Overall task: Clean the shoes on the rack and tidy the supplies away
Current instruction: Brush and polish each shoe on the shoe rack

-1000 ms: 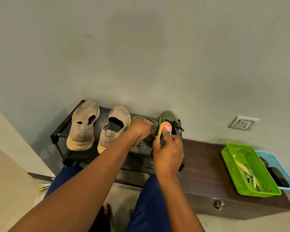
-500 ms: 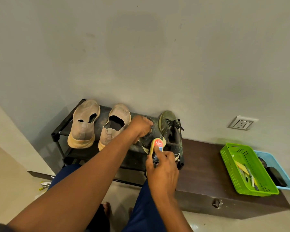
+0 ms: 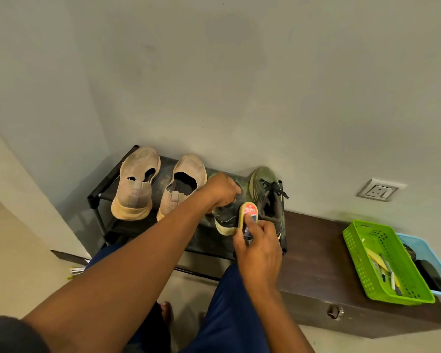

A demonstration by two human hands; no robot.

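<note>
Now right hand (image 3: pixel 259 247) drawn nearer, polish sponge (image 3: pixel 248 216) at shoe heel (image 3: pixel 224 222).

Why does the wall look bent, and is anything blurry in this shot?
Head view: the wide-angle lens bows the wall and the dark bench edges. The right hand and the shoe polish sponge it grips look slightly smeared; the beige shoes are sharper. Lighting is soft, with a dim shadow left of the rack.

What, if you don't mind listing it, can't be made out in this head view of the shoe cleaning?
- Left green shoe: its top is covered by the left hand.
- Shoe-polish sponge: label blurred, lower end hidden in the right hand.
- Blue basket: cut off by the right edge and screened by the green basket.
</note>
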